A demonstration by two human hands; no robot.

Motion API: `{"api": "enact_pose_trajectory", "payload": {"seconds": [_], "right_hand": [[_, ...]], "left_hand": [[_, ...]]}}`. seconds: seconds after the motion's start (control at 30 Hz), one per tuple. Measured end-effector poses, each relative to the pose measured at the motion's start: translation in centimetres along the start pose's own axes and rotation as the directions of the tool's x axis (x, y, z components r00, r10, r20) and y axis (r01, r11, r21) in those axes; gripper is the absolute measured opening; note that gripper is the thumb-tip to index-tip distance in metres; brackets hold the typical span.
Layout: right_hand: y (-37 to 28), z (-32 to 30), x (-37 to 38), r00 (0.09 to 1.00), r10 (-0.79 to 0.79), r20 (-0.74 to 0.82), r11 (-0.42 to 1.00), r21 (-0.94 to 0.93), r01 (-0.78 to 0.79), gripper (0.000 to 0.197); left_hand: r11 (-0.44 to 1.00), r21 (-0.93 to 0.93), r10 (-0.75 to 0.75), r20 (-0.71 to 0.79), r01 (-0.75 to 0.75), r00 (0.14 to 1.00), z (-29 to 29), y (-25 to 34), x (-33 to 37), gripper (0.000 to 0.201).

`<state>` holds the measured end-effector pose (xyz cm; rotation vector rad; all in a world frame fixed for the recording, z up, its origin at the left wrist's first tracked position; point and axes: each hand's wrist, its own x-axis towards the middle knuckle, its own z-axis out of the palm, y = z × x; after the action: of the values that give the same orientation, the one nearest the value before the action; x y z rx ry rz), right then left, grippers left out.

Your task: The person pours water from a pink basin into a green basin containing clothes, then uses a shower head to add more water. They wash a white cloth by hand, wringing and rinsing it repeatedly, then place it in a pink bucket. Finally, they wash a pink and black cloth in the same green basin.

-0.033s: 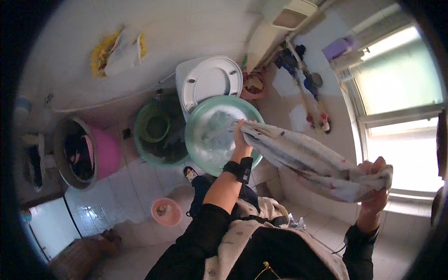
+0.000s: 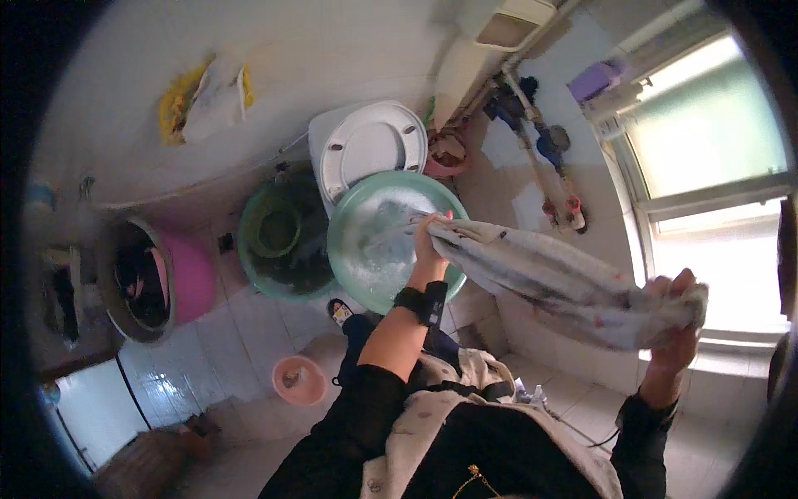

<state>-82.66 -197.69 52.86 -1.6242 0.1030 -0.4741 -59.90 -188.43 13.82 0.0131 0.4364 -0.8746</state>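
Observation:
A wet, whitish-grey cloth (image 2: 549, 279) with small dark and reddish marks stretches between my hands. My left hand (image 2: 429, 248) is closed around its left end, and a short tail hangs past the fingers over a light-green basin (image 2: 341, 229). Soapy, foamy water (image 2: 378, 266) fills that basin. My right hand (image 2: 675, 349) grips the bunched other end, higher and far to the right, near the window. Folds of fabric partly cover the right palm. A black band with a small device (image 2: 431, 303) is round my left wrist.
Behind the basin stands a white toilet (image 2: 374, 150). A darker green tub (image 2: 249, 274) with a smaller green basin (image 2: 274, 230) is beside it. Farther left is a pink tub (image 2: 191, 270) holding dark clothes. A small pink basin (image 2: 299, 395) sits on the tiled floor. Pipes (image 2: 540, 150) run along the right wall.
My right hand has shifted slightly to the right and up with its end of the cloth. My left hand keeps its hold over the basin. The whole view has moved a little.

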Motion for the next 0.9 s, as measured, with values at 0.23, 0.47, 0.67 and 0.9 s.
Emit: {"api": "enact_pose_trajectory", "payload": {"seconds": [0.23, 0.47, 0.67, 0.9], "right_hand": [[4.9, -14.0, 12.4, 0.923, -0.052, -0.382, 0.903, -0.413, -0.121, 0.038], [30.1, -10.9, 24.7, 0.819, 0.573, -0.031, 0.775, 0.347, -0.528, 0.04], [50.6, -7.3, 7.8, 0.51, 0.851, -0.123, 0.515, 0.381, -0.768, 0.032], [53.8, -0.6, -10.0, 0.258, 0.952, 0.164, 0.028, 0.793, -0.609, 0.108]], "left_hand": [[0.858, 0.282, -0.426, -0.079, 0.43, 0.901, 4.9, 1.6, -6.3, 0.049], [0.757, 0.371, -0.583, 0.012, 0.538, 0.812, 10.9, 2.8, -7.0, 0.069], [0.933, 0.14, -0.319, -0.105, 0.332, 0.942, 8.2, 2.3, -1.1, 0.039], [0.995, 0.102, 0.006, -0.265, 0.021, 0.964, 7.5, 0.5, -3.7, 0.036]]}}
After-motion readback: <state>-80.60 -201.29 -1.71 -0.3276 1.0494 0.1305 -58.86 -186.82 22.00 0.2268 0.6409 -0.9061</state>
